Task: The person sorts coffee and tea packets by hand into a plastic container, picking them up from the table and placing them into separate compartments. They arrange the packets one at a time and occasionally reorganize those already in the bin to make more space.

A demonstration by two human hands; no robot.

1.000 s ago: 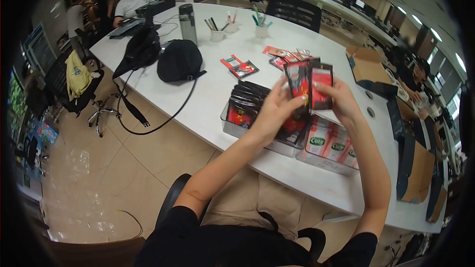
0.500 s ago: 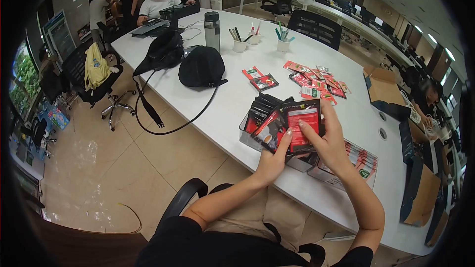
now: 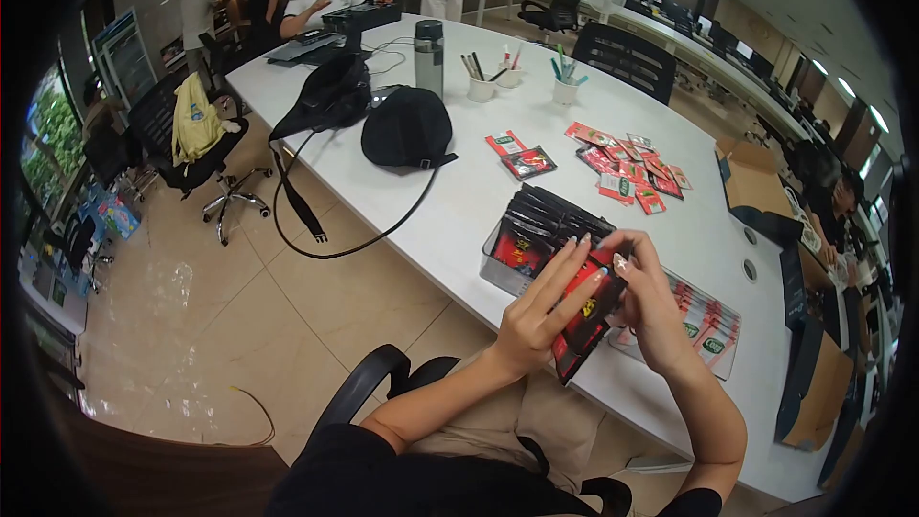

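Note:
Between my two hands is a small stack of black-and-red sachets (image 3: 586,330), tilted over the table's near edge. My left hand (image 3: 538,321) presses on its face with long, nearly straight fingers. Curled round the stack's upper right side is my right hand (image 3: 649,302), its thumb and fingers on the edges. Just behind them, a clear bin (image 3: 504,276) is packed with upright black sachets (image 3: 541,215). To the right, partly behind my right wrist, another clear bin (image 3: 732,359) holds rows of red-and-white sachets (image 3: 710,325).
Loose red sachets (image 3: 627,163) lie scattered mid-table, with a red sachet (image 3: 504,142) and a black one (image 3: 528,163) left of them. Beyond are a black cap (image 3: 407,129), a bottle (image 3: 429,62) and cups of pens (image 3: 565,89). Open cardboard boxes (image 3: 814,388) line the right edge.
The sachets have turned from fanned out and upright to a tilted stack lower over the table edge. My left hand has moved from a thumb grip to fingers laid across their face.

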